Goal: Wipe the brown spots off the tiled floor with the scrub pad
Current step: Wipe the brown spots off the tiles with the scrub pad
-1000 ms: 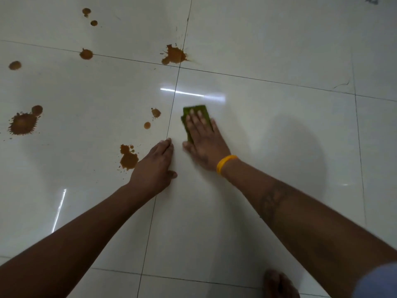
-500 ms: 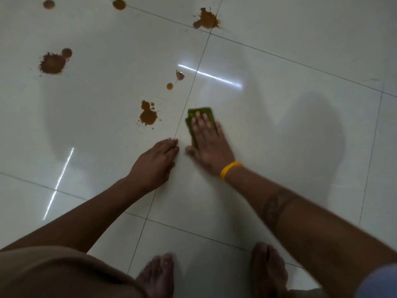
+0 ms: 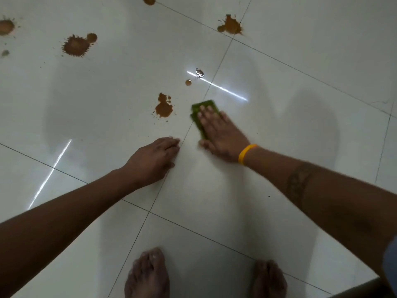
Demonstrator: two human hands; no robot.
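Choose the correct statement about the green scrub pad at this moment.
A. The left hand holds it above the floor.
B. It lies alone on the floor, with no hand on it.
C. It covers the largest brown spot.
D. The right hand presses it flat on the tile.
D: the right hand lies with straight fingers on the green scrub pad, flat on the tiled floor.

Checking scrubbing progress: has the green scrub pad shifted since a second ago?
Yes. The green scrub pad under the right hand slid left, now overlapping the grout line towards the brown splat.
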